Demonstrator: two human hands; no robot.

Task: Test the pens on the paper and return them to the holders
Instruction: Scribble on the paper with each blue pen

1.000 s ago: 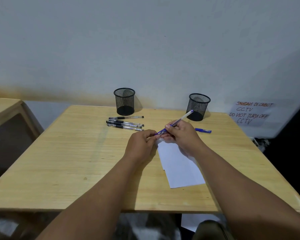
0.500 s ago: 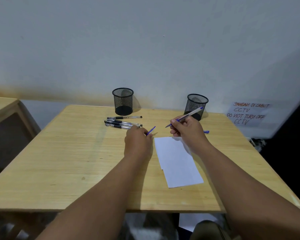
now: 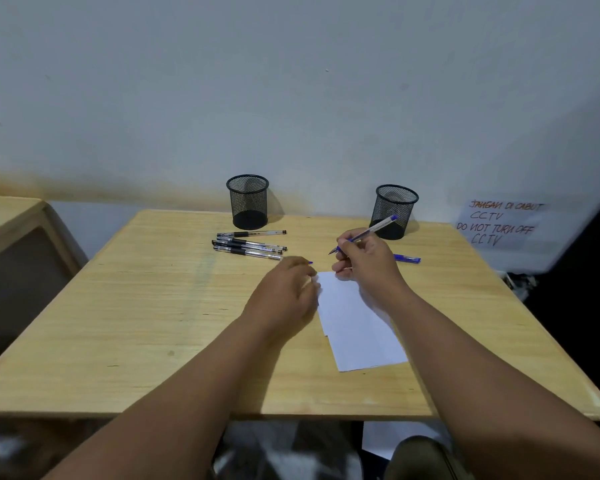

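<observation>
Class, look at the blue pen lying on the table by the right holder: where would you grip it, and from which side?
Grip the blue pen mid-barrel, coming from above: it lies flat, its length running left to right, with bare table on both long sides for the fingers.

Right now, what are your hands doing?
Right hand holds uncapped blue pen. Left hand holds its cap. Paper unmarked, nothing blocking.

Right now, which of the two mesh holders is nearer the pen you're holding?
The right mesh holder: the blue pen in the right hand crosses in front of it. The left mesh holder stands behind the black pens.
</observation>
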